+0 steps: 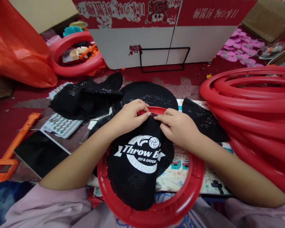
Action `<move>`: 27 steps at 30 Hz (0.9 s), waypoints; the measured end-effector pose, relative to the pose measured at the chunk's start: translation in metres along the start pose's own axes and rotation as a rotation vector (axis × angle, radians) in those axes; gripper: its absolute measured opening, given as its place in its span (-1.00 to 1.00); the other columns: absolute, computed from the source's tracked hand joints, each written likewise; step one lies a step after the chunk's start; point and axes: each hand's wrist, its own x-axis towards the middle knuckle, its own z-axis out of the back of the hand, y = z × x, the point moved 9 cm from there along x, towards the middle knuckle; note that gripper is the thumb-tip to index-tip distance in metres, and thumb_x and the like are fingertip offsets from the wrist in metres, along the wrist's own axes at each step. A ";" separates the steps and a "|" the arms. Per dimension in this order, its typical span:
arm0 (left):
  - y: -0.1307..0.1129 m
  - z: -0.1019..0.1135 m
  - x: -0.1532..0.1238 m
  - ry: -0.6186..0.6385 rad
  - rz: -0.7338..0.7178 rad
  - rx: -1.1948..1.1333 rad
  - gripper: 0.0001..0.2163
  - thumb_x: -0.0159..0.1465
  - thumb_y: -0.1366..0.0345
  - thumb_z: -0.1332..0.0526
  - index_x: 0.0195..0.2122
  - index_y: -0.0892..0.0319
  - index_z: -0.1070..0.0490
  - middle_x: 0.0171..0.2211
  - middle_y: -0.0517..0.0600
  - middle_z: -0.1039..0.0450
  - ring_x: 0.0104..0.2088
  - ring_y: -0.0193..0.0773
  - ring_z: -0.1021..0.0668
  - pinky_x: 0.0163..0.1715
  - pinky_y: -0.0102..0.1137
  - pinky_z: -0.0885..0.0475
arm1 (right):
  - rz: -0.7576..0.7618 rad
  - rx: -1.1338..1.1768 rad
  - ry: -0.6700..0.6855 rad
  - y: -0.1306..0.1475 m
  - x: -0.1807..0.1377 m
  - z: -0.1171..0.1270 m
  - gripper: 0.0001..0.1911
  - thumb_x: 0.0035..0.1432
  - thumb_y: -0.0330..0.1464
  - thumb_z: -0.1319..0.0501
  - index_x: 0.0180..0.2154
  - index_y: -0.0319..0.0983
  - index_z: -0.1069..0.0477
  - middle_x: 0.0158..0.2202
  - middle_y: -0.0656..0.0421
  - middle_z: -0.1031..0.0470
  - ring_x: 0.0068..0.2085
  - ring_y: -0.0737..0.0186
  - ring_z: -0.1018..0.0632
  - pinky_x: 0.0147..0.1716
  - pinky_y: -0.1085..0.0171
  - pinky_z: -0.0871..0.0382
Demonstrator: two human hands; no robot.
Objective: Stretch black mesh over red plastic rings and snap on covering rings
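Black mesh fabric (133, 186) printed with a white "Throw B…" ball logo lies across a red plastic ring (196, 177) close to my body. My left hand (132, 116) is closed at the ring's far side, its thumb and fingers pinching the fabric's edge against the rim. Right beside it, my right hand (177, 125) is closed too, with thumb and index finger on the same edge. The fingertips of both hands almost meet. The fabric's near part hangs loose over the ring's left and middle. My palms hide parts of the far rim.
Red rings (254, 126) are stacked at right. More black mesh pieces (85, 95) lie behind and left, near a tray of metal discs (60, 125), a dark tablet-like slab (41, 153) and an orange plastic part (16, 145). A black wire stand (162, 70) fronts a white-and-red box (133, 41).
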 end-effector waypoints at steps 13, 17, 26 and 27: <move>0.004 -0.001 0.001 -0.020 0.091 0.055 -0.81 0.25 0.21 -0.14 -0.39 0.18 -0.46 -0.19 0.01 -0.44 -0.14 -0.18 -0.49 -0.08 -0.20 -0.31 | 0.103 -0.240 -0.049 0.006 0.000 -0.005 -0.64 0.23 -0.44 0.00 -0.09 -0.30 -0.52 -0.32 0.04 -0.47 -0.32 0.17 -0.44 -0.36 0.26 -0.20; 0.004 -0.004 0.001 -0.005 0.121 0.090 -0.80 0.25 0.20 -0.13 -0.36 0.17 -0.48 -0.19 0.01 -0.44 -0.14 -0.17 -0.49 -0.09 -0.21 -0.29 | 0.081 -0.264 -0.056 0.003 0.000 -0.006 -0.64 0.24 -0.43 0.01 -0.08 -0.30 -0.51 -0.32 0.04 -0.46 -0.33 0.16 -0.43 -0.38 0.25 -0.19; 0.006 0.001 -0.002 0.118 0.161 0.189 -0.79 0.25 0.19 -0.10 -0.33 0.15 -0.48 -0.20 0.02 -0.41 -0.13 -0.13 -0.48 -0.05 -0.17 -0.22 | 0.047 -0.274 0.122 0.016 -0.005 -0.011 -0.65 0.24 -0.44 0.00 -0.04 -0.28 -0.47 -0.24 0.01 -0.49 -0.26 0.12 -0.49 -0.40 0.25 -0.21; 0.005 0.003 -0.003 0.139 0.136 0.209 -0.78 0.26 0.16 -0.10 -0.29 0.13 -0.48 -0.19 0.01 -0.41 -0.12 -0.12 -0.48 -0.05 -0.17 -0.22 | 0.037 -0.235 0.176 0.019 -0.008 -0.012 -0.65 0.24 -0.44 -0.01 -0.03 -0.27 -0.46 -0.22 0.02 -0.50 -0.26 0.13 -0.50 -0.39 0.25 -0.22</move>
